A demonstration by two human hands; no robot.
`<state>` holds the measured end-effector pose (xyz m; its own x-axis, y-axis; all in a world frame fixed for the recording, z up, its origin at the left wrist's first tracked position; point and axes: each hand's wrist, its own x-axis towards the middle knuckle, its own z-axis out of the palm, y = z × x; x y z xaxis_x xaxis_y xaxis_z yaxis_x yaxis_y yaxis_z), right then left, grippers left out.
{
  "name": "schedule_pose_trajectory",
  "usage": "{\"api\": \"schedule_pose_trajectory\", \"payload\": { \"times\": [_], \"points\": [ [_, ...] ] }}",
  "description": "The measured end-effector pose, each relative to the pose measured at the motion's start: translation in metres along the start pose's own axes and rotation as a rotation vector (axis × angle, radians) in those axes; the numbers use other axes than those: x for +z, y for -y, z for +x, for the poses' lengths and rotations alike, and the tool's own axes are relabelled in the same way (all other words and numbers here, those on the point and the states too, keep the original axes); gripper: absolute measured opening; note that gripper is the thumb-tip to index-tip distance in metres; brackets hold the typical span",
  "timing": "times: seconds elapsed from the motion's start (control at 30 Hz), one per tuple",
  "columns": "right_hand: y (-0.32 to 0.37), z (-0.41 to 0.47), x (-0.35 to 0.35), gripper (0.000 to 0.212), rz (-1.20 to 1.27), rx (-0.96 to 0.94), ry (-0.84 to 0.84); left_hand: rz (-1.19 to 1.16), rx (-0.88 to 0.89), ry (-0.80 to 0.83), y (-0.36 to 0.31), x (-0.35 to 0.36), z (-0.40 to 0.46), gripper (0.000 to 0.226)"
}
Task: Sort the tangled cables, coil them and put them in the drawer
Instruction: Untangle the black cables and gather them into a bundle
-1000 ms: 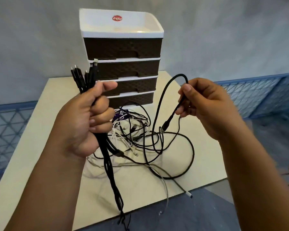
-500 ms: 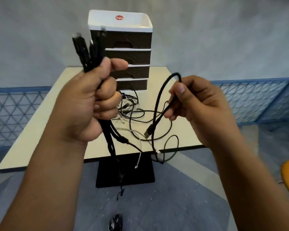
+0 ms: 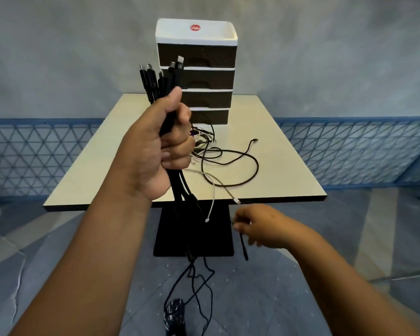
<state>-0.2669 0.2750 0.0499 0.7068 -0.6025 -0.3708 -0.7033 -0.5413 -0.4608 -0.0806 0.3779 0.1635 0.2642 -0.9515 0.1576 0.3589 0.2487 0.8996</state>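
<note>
Several black cables (image 3: 166,88) stand bunched in the left hand's (image 3: 160,151) closed grip, tails hanging past the cream table's (image 3: 289,166) near edge. Remaining tangled cables (image 3: 214,156) lie mid-table before the four-drawer brown-and-white plastic organiser (image 3: 196,69). Right hand (image 3: 260,225), blurred below the near edge, pinches a black cable end (image 3: 244,248).

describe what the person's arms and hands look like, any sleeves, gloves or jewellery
Both arms are bare as far as the view reaches: no sleeves show. The left hand has no glove, ring or watch, and its wrist is bare. The right hand is motion-blurred, but no glove, watch or band shows on it either.
</note>
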Motion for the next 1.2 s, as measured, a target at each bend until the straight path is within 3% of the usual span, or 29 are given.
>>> {"api": "schedule_pose_trajectory", "payload": {
  "times": [0.1, 0.2, 0.3, 0.4, 0.5, 0.67, 0.93, 1.03, 1.2],
  "points": [
    [0.006, 0.0, 0.003, 0.031, -0.143, -0.082, 0.015, -0.014, -0.044, -0.049, 0.005, -0.002, 0.001, 0.044],
    [0.031, -0.004, -0.001, 0.034, 0.302, -0.282, -0.196, -0.033, -0.079, -0.074, 0.013, 0.003, 0.004, 0.052],
    [0.05, -0.004, 0.006, 0.028, 0.739, -0.455, -0.145, -0.057, -0.095, -0.054, 0.019, 0.009, 0.01, 0.053],
    [0.054, 0.005, 0.03, 0.008, 0.827, -0.511, -0.067, -0.067, -0.066, -0.05, 0.019, 0.01, 0.018, 0.052],
    [0.047, 0.019, 0.058, 0.019, 0.934, -0.453, -0.069, -0.144, -0.003, -0.071, 0.01, -0.001, 0.028, 0.052],
    [0.036, 0.045, 0.072, 0.027, 0.848, -0.353, -0.041, -0.186, 0.031, -0.136, 0.006, -0.023, 0.05, 0.055],
    [0.013, 0.103, 0.022, 0.051, 0.34, -0.202, 0.161, -0.22, 0.025, -0.096, 0.003, -0.072, 0.104, 0.056],
    [0.013, 0.136, -0.011, 0.035, 0.365, -0.196, 0.09, -0.239, -0.009, -0.09, 0.005, -0.094, 0.131, 0.057],
    [0.019, 0.205, -0.047, 0.01, 0.624, -0.061, -0.225, -0.261, -0.065, -0.105, 0.004, -0.133, 0.178, 0.056]
  ]
}}
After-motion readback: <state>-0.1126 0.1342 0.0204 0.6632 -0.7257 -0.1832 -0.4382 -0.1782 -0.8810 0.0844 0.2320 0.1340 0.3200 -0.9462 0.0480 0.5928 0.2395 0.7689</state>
